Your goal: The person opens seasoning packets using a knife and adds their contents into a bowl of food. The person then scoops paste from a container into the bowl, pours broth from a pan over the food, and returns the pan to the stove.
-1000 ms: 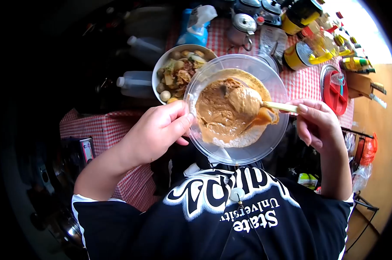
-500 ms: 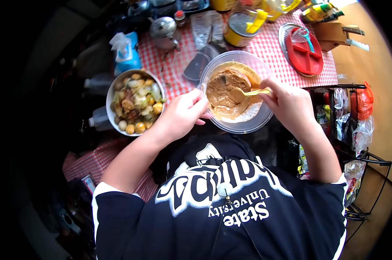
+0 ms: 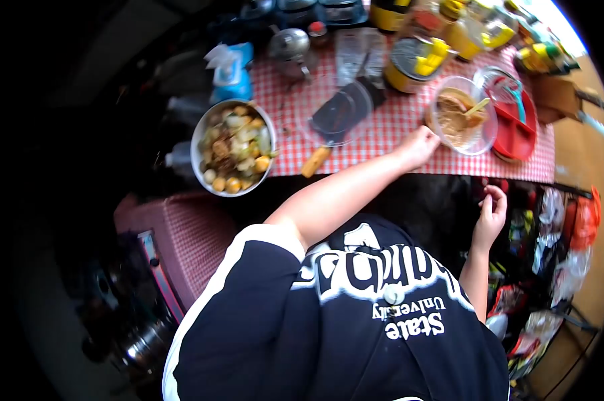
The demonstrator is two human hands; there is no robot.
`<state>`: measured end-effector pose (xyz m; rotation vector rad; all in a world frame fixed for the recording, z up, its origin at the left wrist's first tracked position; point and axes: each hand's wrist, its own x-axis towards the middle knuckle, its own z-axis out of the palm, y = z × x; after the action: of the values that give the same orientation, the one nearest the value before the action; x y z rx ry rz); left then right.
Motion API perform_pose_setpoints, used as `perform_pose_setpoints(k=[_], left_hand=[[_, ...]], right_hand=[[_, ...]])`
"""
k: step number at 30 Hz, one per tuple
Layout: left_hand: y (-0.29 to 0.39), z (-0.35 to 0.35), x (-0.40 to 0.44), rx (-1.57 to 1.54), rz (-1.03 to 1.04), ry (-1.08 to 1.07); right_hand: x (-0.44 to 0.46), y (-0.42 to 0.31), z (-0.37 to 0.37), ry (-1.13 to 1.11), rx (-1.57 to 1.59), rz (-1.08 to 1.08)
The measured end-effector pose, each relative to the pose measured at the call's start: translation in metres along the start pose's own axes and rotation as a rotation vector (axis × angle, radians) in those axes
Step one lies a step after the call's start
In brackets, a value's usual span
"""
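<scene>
My left hand (image 3: 421, 147) grips the near left rim of the clear plastic container (image 3: 487, 136), which is at the right part of the checkered table beside the red plate. Brown paste (image 3: 453, 125) fills part of the container, and a pale spoon (image 3: 477, 107) rests in it. My right hand (image 3: 492, 210) hangs in front of the table edge, fingers partly curled and apart, holding nothing. A white bowl (image 3: 196, 150) of eggs, vegetables and meat stands at the left. Between bowl and container lie a clear round lid (image 3: 343, 137) and a dark cleaver (image 3: 345, 110) with a wooden handle.
A red divided plate (image 3: 516, 137) lies at the right, near a knife block (image 3: 556, 100). Along the back stand a metal pot (image 3: 290, 48), a yellow-lidded container (image 3: 412, 63) and several bottles. Blue wipes (image 3: 233, 83) stand behind the bowl. Bagged items hang below right.
The container has moved right, away from my body, onto the table area by the red plate. My right hand has let go of the spoon and drawn back. The lid and cleaver are now uncovered.
</scene>
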<state>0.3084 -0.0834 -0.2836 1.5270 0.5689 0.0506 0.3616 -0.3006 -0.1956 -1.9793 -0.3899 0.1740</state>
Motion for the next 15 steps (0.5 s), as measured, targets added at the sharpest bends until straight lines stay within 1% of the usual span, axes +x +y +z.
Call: perform_pose_setpoints(k=[1, 2, 3, 4, 5, 6, 7, 8, 10, 11, 12, 13, 15], left_hand=[[0.013, -0.016, -0.023, -0.023, -0.056, -0.053], [0.026, -0.031, -0.054, -0.013, -0.039, -0.082], [0.022, -0.049, -0.083, 0.025, -0.008, -0.098], [0.017, -0.067, -0.112, 0.172, 0.189, -0.017], [0.027, -0.089, -0.146, 0.189, 0.084, -0.032], [0.016, -0.105, -0.168, 0.132, 0.073, 0.039], [0.016, -0.121, -0.198, 0.064, -0.060, 0.070], [0.009, -0.130, -0.229, -0.010, -0.133, 0.208], [-0.011, -0.153, -0.281, -0.100, -0.214, 0.428], [-0.019, -0.162, -0.303, -0.094, -0.216, 0.532], [-0.026, -0.170, -0.322, -0.010, -0.204, 0.656], [-0.029, -0.178, -0.338, 0.003, -0.175, 0.769], [-0.036, -0.193, -0.359, -0.010, -0.142, 0.879]], right_hand=[[-0.007, 0.005, 0.013, -0.093, -0.027, -0.022], [-0.014, 0.013, 0.023, -0.153, -0.019, 0.015], [-0.023, 0.012, 0.039, -0.240, -0.049, -0.003], [-0.028, 0.007, 0.055, -0.319, -0.086, -0.028], [-0.033, -0.003, 0.071, -0.391, -0.120, -0.009], [-0.022, -0.004, 0.092, -0.529, -0.051, -0.001], [-0.025, -0.006, 0.108, -0.581, -0.100, -0.036], [-0.030, -0.012, 0.125, -0.629, -0.152, -0.072], [-0.038, -0.035, 0.157, -0.757, -0.221, -0.244], [-0.044, -0.050, 0.176, -0.798, -0.241, -0.288], [-0.051, -0.065, 0.196, -0.839, -0.263, -0.332], [-0.061, -0.078, 0.218, -0.861, -0.222, -0.357], [-0.084, -0.097, 0.263, -0.881, -0.114, -0.380]])
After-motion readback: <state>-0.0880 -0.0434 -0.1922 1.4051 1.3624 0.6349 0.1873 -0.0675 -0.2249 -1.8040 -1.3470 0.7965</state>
